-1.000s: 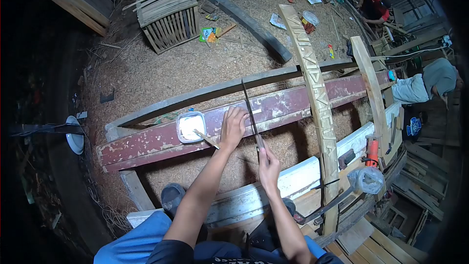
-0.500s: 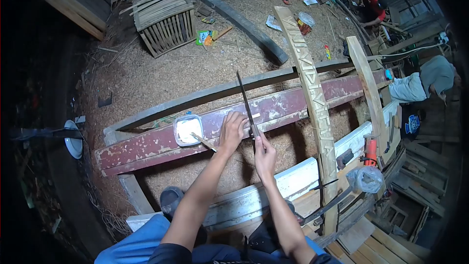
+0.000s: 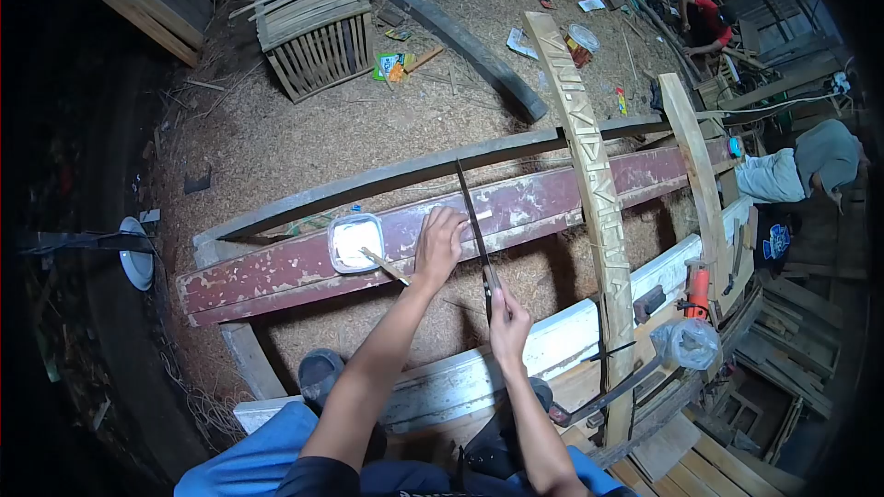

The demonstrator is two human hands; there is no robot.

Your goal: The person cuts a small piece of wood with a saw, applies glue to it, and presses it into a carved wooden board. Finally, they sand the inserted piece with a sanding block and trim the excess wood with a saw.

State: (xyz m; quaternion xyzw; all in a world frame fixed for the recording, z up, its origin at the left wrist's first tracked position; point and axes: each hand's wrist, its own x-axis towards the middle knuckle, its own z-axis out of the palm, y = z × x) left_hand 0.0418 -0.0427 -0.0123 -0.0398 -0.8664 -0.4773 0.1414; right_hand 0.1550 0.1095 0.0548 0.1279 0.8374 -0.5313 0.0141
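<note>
"Shavings all over the ground, and a worn red plank running right across the middle. What do you see on it?"

"Left hand down on the plank, fingers bent at one end of a small pale stick. Pinched or merely pressed? I can't tell from where I'm standing."

"And the right?"

"Right hand is wrapped firmly round the handle of a long dark blade, on the near side of the plank. That blade crosses the stick just beside the left fingers, its tip pointing away towards the grey beam."

"Look left of the hands: a white tub on the same plank, with a brush leaning out of it."

"Over to the right, a carved board lies across the plank, well apart from the blade."

"Further back, there's a slatted crate, and someone in a red top bending down in the far right corner."
</note>
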